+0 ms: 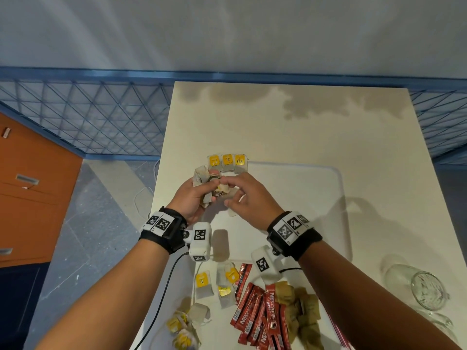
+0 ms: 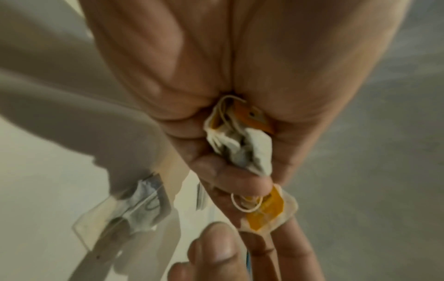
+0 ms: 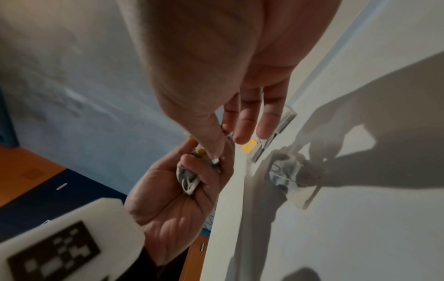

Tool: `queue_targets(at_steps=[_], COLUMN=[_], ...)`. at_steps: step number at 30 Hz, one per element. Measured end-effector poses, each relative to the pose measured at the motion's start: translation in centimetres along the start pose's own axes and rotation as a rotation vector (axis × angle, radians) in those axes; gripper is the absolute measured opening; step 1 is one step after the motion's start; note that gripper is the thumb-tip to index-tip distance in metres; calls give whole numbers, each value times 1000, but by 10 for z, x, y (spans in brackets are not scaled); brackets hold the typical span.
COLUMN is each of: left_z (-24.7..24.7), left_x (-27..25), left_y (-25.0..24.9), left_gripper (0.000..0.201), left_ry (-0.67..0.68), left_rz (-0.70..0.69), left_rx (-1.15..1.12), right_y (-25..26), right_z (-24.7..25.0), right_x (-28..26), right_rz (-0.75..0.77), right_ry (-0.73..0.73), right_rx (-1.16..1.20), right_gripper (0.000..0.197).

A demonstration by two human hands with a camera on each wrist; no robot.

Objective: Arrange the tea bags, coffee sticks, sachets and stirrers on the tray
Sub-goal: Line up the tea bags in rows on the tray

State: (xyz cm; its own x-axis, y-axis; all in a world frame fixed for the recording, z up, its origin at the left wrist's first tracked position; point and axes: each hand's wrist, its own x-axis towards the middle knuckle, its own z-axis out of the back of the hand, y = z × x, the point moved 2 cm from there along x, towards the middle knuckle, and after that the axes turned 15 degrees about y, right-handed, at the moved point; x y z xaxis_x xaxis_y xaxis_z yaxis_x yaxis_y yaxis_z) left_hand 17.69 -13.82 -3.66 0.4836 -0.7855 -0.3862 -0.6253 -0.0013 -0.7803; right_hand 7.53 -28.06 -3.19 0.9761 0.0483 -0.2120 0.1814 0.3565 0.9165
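Observation:
My left hand (image 1: 199,195) grips a crumpled bunch of tea bags (image 1: 203,176) above the tray's near-left part; the same bunch (image 2: 242,150) fills its palm in the left wrist view. My right hand (image 1: 226,189) pinches one tea bag (image 2: 266,209) with a yellow tag at the top of that bunch, thumb against forefinger (image 3: 216,157), other fingers straight. Three tea bags (image 1: 227,162) lie in a row at the far-left corner of the white tray (image 1: 338,188). Loose tea bags (image 1: 203,284), red coffee sticks (image 1: 255,317) and brown sachets (image 1: 300,309) lie on the table in front of the tray.
A clear glass (image 1: 427,289) lies on its side at the near right. Another heap of tea bags (image 1: 182,327) sits at the table's near-left edge. The table's left edge (image 1: 161,157) drops to the floor, with an orange cabinet (image 1: 32,188) beyond.

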Motion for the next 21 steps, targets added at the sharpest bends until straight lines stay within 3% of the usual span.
queue_targets(at_steps=[6,11,16,21], left_z=[0,-3,-11,-2], left_x=[-6,-10,-12,-15], left_y=[4,5,-1,-2], left_gripper=[15,42,12,7], left_ry=[1,33,-36,-85], left_rz=[18,33,10,10], left_rx=[2,95,126,122], right_y=[0,0,3,4], right_z=[4,11,8,9], right_x=[3,12,21,29], right_rz=[-31,-84,-122,-154], right_ry=[-160,-131,-167,-231], right_rx=[83,172,364,422], right_gripper=[15,14,19,6])
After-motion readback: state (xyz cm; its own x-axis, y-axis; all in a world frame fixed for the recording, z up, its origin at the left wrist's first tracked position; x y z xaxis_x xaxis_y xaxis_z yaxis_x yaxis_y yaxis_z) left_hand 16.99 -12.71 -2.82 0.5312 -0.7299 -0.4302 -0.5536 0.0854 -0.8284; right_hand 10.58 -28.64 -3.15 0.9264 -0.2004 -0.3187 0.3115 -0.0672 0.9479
